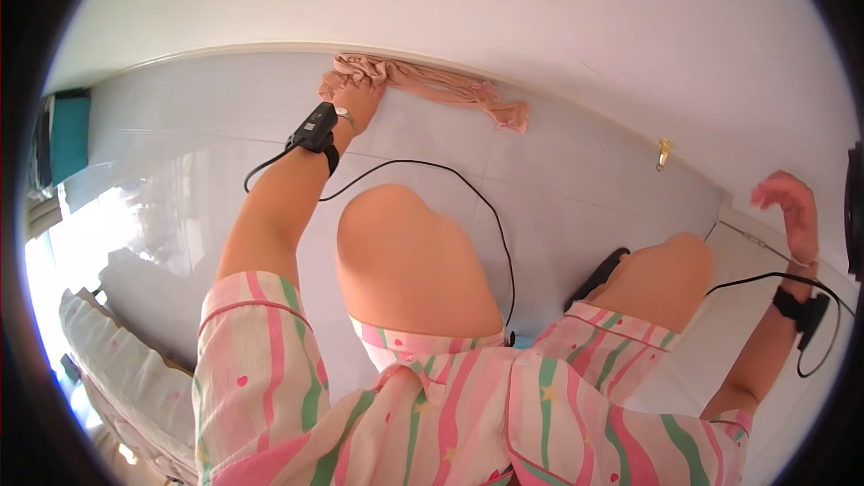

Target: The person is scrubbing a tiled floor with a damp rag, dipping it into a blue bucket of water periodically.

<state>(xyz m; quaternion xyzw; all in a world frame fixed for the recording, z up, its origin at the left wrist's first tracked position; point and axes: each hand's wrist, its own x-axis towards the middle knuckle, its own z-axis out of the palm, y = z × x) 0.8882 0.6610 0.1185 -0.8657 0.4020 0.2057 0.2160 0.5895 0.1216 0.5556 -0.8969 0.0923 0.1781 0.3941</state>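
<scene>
A crumpled pinkish-tan cloth [445,84] lies on the grey tiled floor along the base of the wall. My left hand [361,101] presses on its bunched left end, with the fingers partly hidden in the folds; the rest of the cloth trails to the right. My right hand [790,206] is at the far right, near the wall, holding nothing, its fingers loosely curled and apart. Both wrists carry black strapped devices with cables.
A brass-coloured door stop [663,154] stands near the skirting board. A black cable [496,216] loops beside my bent knees. Teal and dark items [69,138] are at the far left, above a bed with white frilled bedding [121,358]. A metal hinge [754,239] shows at right.
</scene>
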